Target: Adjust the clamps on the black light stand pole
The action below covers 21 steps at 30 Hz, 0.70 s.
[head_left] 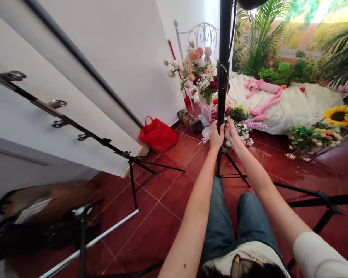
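Note:
A black light stand (222,88) rises upright in front of me, its tripod legs spread on the floor. My left hand (216,136) is closed around the lower part of the pole, thumb towards me. Against the right side of the same pole, my right hand (230,130) is closed with its fingers bent. Whatever small part of the stand lies beneath those fingers is hidden. A dark cable hangs along the upper pole, and a dark round fitting (251,3) shows at the top edge.
A second stand (132,179) holds a clipped backdrop at left, near a red bag (159,135). Flower bouquets (198,63) surround a white-draped bed (304,108) with a pink plush toy (266,87). More black stand legs (321,199) cross at right; a white pole (104,235) lies lower left.

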{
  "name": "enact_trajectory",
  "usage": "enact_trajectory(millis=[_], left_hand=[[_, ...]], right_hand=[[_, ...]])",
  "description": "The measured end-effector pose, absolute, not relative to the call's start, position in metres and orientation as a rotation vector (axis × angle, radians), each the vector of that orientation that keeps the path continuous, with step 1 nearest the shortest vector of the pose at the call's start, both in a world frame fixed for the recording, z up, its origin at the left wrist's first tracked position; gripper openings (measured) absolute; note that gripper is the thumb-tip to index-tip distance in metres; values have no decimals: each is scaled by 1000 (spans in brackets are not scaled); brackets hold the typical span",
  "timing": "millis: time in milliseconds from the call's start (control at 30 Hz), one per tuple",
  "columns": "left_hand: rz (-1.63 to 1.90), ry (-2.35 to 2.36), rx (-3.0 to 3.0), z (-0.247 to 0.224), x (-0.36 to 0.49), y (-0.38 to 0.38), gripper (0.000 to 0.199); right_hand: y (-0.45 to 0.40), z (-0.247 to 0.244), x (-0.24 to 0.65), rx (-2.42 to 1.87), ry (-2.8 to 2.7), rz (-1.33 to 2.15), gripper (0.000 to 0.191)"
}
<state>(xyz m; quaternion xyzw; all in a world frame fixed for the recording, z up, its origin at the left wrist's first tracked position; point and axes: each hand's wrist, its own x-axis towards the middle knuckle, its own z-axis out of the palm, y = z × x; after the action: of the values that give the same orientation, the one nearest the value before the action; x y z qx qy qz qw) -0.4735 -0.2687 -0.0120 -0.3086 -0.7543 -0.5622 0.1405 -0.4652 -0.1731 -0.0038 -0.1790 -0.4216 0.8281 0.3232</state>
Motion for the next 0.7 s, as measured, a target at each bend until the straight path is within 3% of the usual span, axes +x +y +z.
enact_trajectory(millis=[200, 533, 700], left_hand=[[-1660, -2202, -892, -12, -474, -270, 43], [-1751, -2216, -870, -7, -470, -272, 38], [-1796, -2216, -847, -6, -468, -272, 39]], right_hand=[[-177, 2, -473, -550, -1040, 2040, 52], [-175, 14, -457, -552, -1321, 1823, 30], [-180, -4, -379, -465, -1486, 2015, 36]])
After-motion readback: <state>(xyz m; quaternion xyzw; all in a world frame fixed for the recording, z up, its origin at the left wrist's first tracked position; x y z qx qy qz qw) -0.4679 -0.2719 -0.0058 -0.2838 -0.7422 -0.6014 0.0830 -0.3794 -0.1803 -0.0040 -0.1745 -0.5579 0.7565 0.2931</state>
